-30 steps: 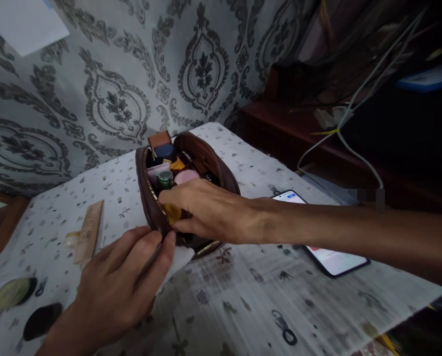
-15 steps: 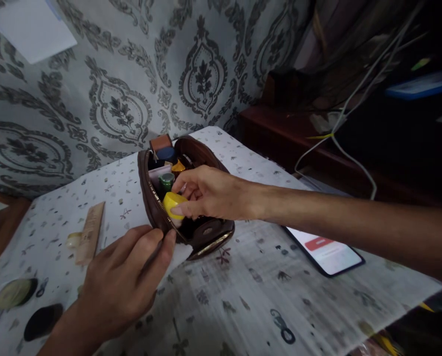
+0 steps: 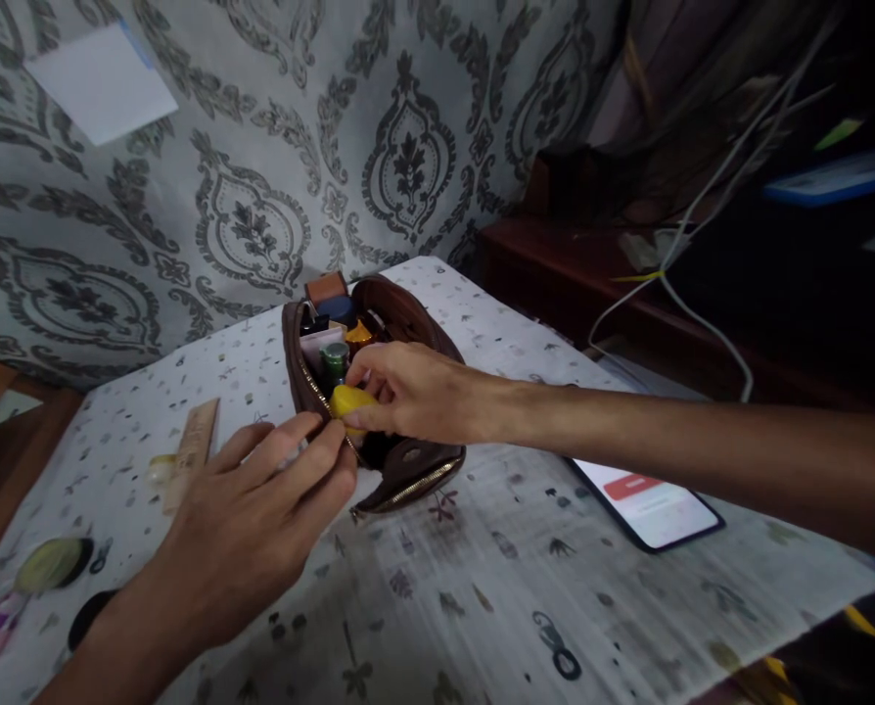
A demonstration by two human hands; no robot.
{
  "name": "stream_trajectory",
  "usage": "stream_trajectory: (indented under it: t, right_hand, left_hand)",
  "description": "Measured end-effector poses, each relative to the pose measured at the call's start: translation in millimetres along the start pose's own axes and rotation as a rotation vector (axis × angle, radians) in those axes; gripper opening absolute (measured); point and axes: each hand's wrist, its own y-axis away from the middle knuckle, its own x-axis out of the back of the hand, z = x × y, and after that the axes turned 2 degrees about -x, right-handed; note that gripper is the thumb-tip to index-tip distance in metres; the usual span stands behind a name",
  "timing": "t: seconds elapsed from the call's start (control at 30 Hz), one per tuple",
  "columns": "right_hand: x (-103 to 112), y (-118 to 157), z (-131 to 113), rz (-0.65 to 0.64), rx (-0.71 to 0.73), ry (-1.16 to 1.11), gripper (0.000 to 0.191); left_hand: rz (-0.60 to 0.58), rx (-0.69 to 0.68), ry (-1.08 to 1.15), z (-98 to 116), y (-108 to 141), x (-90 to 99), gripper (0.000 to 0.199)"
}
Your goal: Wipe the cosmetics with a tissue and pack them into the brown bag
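A brown zippered toiletry bag [image 3: 424, 474] lies unzipped on the table, packed with small containers. My right hand [image 3: 408, 392] reaches into it, thumb and fingers closed on a yellow-capped container [image 3: 350, 399]; its lower part is mostly hidden. Along the bag's near left rim, my left hand [image 3: 261, 499] has its fingertips on the zip edge, the thumb out of sight. Just behind the yellow cap stands a green-capped bottle [image 3: 334, 360]. Farther back are a dark blue lid [image 3: 337, 310], an orange item [image 3: 359, 335] and a pale pink item [image 3: 321, 345].
A lit phone [image 3: 658, 509] lies at the right. To the left are a wooden piece [image 3: 194, 448], a small yellowish item [image 3: 161, 468], a round greenish item [image 3: 50, 565] and a black one [image 3: 89, 615]. White cables [image 3: 709, 338] hang behind a dark red surface [image 3: 532, 259].
The yellow-capped container sits slightly lower in the bag, tilted, with my right hand still on it. My left hand has moved up along the rim, its fingers straighter. The view has shifted slightly.
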Motion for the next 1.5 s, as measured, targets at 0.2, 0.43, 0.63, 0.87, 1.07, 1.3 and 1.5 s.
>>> stream_trajectory:
  t: [0.2, 0.43, 0.63, 0.87, 1.07, 1.3, 1.5]
  right_hand:
    - [1, 0, 1, -0.013, -0.021, 0.009, 0.024]
    - [-4, -7, 5, -0.021, -0.076, -0.023, 0.023]
    - [-5, -4, 11, -0.001, -0.011, -0.001, 0.021]
    - [-9, -3, 19, 0.015, 0.109, 0.042, 0.022]
    - [-6, -4, 10, -0.044, -0.073, -0.238, 0.021]
    - [-7, -6, 16, 0.026, -0.048, -0.257, 0.024]
    - [-6, -4, 15, 0.043, 0.021, -0.163, 0.025]
  left_hand:
    - [-0.168, -0.044, -0.114, 6, -20, 7.9, 0.04]
    - [-0.186, -0.018, -0.048, 6, -30, 8.3, 0.033]
    - [-0.188, -0.01, -0.07, 11, -39, 7.9, 0.025]
    - [-0.204, 0.02, -0.055, 18, -38, 5.7, 0.024]
    - [-0.26, 0.047, -0.141, 26, -38, 4.1, 0.024]
    - [-0.367, 0.023, -0.231, 39, -47, -1.6, 0.01]
    - [-0.422, 0.067, -0.199, 42, -44, -1.1, 0.011]
